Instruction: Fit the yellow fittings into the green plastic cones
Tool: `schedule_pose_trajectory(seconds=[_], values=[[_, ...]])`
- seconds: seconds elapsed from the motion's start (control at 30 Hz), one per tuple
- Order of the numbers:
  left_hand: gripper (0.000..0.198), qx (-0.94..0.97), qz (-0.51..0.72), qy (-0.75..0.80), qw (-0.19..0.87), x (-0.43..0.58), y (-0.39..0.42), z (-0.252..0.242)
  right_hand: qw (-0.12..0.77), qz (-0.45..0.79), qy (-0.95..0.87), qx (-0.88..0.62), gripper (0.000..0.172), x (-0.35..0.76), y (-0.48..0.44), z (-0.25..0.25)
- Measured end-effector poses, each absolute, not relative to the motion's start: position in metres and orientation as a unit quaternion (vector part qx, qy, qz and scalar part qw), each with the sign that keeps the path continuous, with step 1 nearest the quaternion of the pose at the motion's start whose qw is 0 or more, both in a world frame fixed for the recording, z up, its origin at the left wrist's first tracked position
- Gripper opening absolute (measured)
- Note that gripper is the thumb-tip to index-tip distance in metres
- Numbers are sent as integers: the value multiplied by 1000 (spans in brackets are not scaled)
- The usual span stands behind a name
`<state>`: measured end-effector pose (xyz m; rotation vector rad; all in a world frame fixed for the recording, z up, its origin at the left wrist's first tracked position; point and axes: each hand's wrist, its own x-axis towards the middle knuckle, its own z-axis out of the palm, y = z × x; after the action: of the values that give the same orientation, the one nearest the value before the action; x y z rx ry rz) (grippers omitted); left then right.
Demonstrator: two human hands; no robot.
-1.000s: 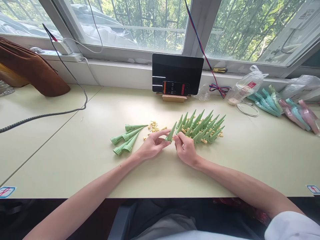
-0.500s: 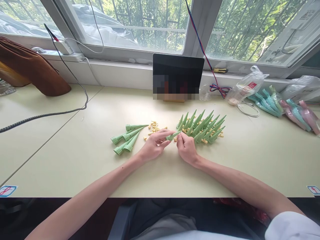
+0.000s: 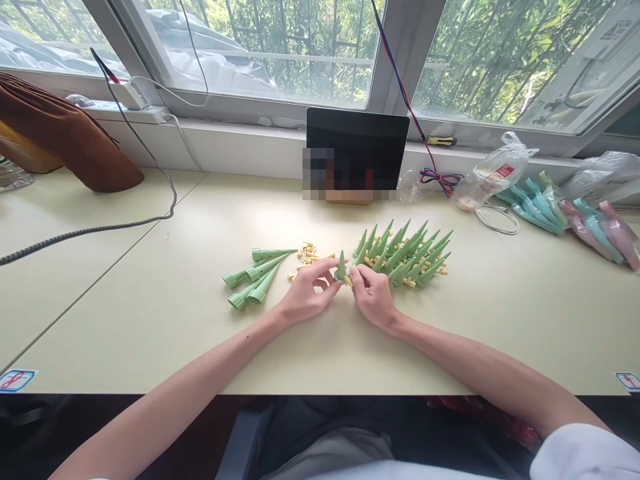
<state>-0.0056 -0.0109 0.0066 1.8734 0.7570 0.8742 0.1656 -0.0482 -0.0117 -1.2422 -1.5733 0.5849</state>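
Observation:
Between my hands a green plastic plant watering spike (image 3: pixel 341 268) points upward, slightly tilted. My left hand (image 3: pixel 311 292) grips its wide base between thumb and fingers. A small yellow valve (image 3: pixel 347 281) sticks out of the base toward the right, and the fingertips of my right hand (image 3: pixel 371 291) pinch its end. Loose yellow valves (image 3: pixel 308 253) lie scattered behind my left hand. Left of it rest several green spikes (image 3: pixel 257 277) without visible valves. Just beyond my right hand, many spikes with yellow valves fitted (image 3: pixel 407 253) are lined up in rows.
A dark-screened tablet (image 3: pixel 357 147) leans at the back on a stand. Plastic-wrapped blue and pink items (image 3: pixel 595 227) and a clear bag (image 3: pixel 497 170) lie at the right rear. A dark cable (image 3: pixel 100 227) crosses the left side of the table, near a brown leather-like object (image 3: pixel 75 140).
The spike between my hands has turned from pointing right to pointing up, and the yellow valve at its base now shows. Both hands have stayed nearly in place.

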Motion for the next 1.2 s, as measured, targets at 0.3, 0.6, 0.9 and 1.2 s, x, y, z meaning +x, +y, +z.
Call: schedule_pose_trajectory(seconds=[0.3, 0.6, 0.9, 1.2], values=[[51, 755, 326, 292, 488, -8, -12, 10, 500, 279, -654, -493, 41, 166, -49, -9], [50, 738, 331, 313, 499, -5, -12, 9, 495, 303, -653, -486, 40, 166, -50, -7], [42, 754, 338, 311, 470, -6, -13, 12, 496, 334, -630, -495, 35, 165, -50, -8], [39, 761, 364, 315, 434, -5, -15, 16, 493, 353, -616, -503, 29, 164, -49, -5]])
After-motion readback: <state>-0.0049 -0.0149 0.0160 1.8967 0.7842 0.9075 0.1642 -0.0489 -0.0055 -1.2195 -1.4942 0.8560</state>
